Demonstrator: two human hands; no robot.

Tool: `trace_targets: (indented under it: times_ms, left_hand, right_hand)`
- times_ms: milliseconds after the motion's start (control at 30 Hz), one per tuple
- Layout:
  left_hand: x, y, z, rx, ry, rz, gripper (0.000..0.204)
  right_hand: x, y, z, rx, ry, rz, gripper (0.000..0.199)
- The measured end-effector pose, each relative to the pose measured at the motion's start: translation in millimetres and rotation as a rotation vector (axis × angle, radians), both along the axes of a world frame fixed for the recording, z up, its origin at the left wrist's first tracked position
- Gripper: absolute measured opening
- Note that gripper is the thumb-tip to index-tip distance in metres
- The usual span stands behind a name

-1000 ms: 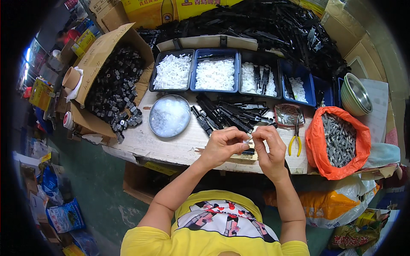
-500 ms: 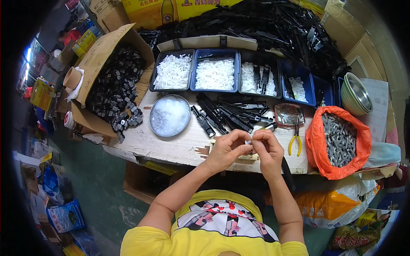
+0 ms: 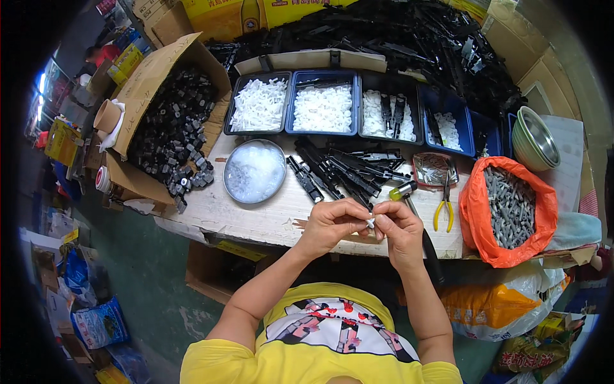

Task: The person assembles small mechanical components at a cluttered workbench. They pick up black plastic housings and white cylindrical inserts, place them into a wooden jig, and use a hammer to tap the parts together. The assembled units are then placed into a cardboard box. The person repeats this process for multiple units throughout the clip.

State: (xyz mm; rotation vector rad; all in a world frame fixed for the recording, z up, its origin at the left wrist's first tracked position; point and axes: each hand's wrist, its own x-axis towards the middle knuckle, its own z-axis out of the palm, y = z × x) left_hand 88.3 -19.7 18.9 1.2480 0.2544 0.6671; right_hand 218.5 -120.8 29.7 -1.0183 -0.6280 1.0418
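A small white plastic part [image 3: 370, 223] sits between my fingertips at the table's front edge. My left hand [image 3: 336, 223] pinches it from the left with thumb and forefinger. From the right, my right hand [image 3: 398, 229] closes on the same piece; its exact shape is mostly covered by the fingers. Just beyond my hands lie long black plastic parts [image 3: 339, 168] in a loose heap. A hammer with a yellow-green head [image 3: 402, 191] rests beside my right hand, its dark handle running toward me. Yellow-handled pliers [image 3: 443, 214] lie farther right.
Bins of white parts [image 3: 323, 110] line the back, before a large black pile [image 3: 396, 45]. A round dish [image 3: 254, 171] holds translucent white material. At left a carton [image 3: 171, 128] spills black pieces; at right stands an orange bag [image 3: 470, 211] of grey parts.
Both hands have come slightly lower, toward me, still together. The white part shows more clearly between the fingers, and the hammer's head is now more exposed.
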Motion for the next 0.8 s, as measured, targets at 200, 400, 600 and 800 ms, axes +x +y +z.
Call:
trace_targets:
  times_ms: [200,400,600,800]
  left_hand:
    - [-1,-1,-5,0.503,0.084,0.207,0.016]
    - [-2,-4,-7,0.706,0.102,0.338,0.019]
    - [-10,-1,-6,0.614,0.112,0.271,0.024]
    - [-12,2,-10,0.692,0.107,0.300,0.026]
  right_hand:
    - [4,-4,6,-0.018,-0.667,-0.119,0.014]
    - [6,0,8,0.164,-1.312,-0.186,0.019]
    - [5,6,3,0.195,-1.354,-0.194,0.019]
    - [3,10,-4,0.222,-1.378,-0.197,0.019]
